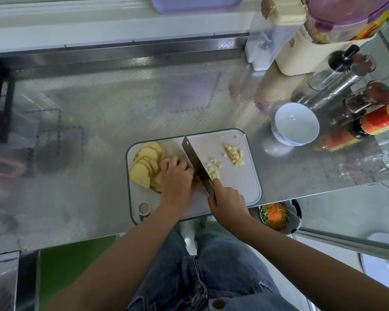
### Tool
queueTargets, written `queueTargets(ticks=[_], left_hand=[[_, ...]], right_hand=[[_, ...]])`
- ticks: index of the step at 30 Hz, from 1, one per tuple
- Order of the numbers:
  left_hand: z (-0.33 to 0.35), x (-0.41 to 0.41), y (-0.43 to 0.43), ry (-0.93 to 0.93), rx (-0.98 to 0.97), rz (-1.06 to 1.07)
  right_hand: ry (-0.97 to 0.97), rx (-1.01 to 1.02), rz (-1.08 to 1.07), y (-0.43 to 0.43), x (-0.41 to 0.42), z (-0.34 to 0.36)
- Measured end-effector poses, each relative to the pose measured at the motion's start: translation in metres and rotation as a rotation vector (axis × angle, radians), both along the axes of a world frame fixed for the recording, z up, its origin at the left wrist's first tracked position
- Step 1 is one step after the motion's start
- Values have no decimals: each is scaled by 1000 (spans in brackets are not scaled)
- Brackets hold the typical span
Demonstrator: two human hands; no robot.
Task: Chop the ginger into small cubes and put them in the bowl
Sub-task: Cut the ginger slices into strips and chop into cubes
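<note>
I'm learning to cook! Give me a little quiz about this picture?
1. True or false: the bowl is empty.
2. Which hand grips the knife? A. left B. right
3. Fill in: the uncut slices lie on the board's ____ side.

Key: 1 true. 2 B, the right hand. 3 left.
</note>
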State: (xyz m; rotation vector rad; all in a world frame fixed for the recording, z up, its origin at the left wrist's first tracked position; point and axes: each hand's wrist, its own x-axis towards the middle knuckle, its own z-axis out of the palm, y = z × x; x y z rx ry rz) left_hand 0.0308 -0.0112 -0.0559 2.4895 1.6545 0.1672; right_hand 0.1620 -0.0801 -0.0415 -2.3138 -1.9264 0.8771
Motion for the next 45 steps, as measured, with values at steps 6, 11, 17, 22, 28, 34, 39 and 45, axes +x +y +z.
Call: queueTargets(ticks=[6,11,17,22,28,34,39,45], left_hand=[[0,-1,0,-17,-13,-27],[2,-10,0,-47,-3,-24],[6,-14,-3,-31,27,78],[4,-15,-9,29,1,41],[9,-12,-11,73,-33,59],[11,-7,-10,90,-40,69],[12,-6,-7,117,-80,69],[12,-4,-4,108,-85,64]], right_hand=[[66,58,-82,3,7,-4],[174,121,-139,14,21,9],[179,12,44,-8,13,11],[119,27,18,-6,38,5],[109,104,-108,15,75,9],[151,84,81,5,50,5],[120,106,-112,16,83,8],[161,99,-29,8,75,7]])
